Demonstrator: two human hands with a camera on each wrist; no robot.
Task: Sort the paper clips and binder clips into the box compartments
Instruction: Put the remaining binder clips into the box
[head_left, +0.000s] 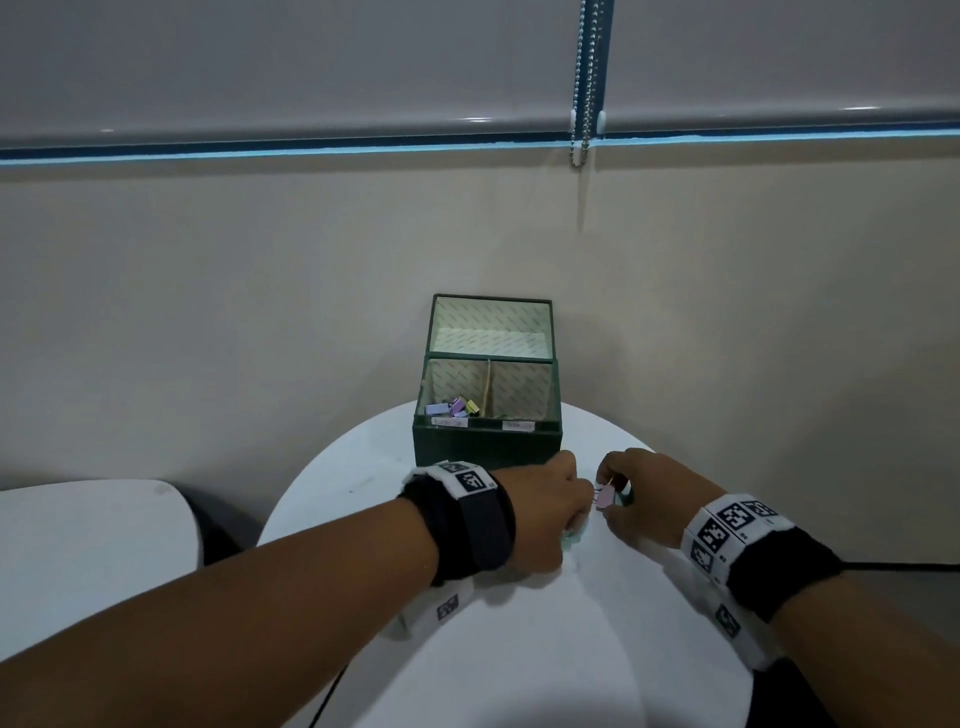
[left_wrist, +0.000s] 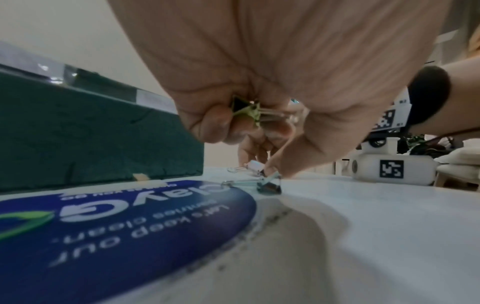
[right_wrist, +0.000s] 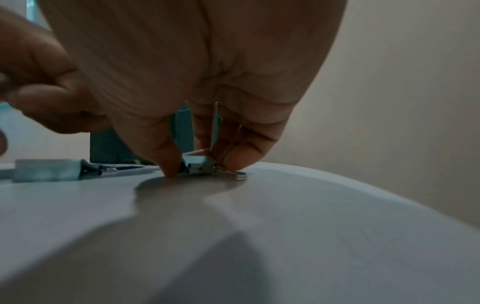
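Hands: I am seeing both of them down low on the round white bench (head_left: 519, 649), just in front of the green box (head_left: 488, 441).
Left hand: my left hand (head_left: 535, 512) is curling its fingers around a yellow-green binder clip (left_wrist: 246, 111) and holding it up off the bench.
Right hand: my right hand (head_left: 644, 493) is pinching a pink binder clip (head_left: 605, 498) with thumb and fingers, right where the clip is sitting on the bench.
Right hand again: the right wrist view is showing a thin paper clip (right_wrist: 215, 125) standing up between those same fingers.
Teal clip: a teal binder clip (left_wrist: 269, 185) is lying on the bench just under my left hand, with its wire arms pointing toward the box.
Box: it is sitting at the far edge of the bench, with its lid standing open against the wall.
Left compartment: small clips (head_left: 452, 406) in purple, pink and yellow are lying in a pile here.
Right compartment: something small and green is showing at the bottom, but I cannot tell what it is.
Labels: two little white labels (head_left: 485, 424) are sticking on the front rim, too blurry to read.
Sticker: a big blue round sticker (left_wrist: 124, 232) with white words is lying flat on the bench beside the box.
Wrists: dark bands with black-and-white square tags are wrapping both wrists.
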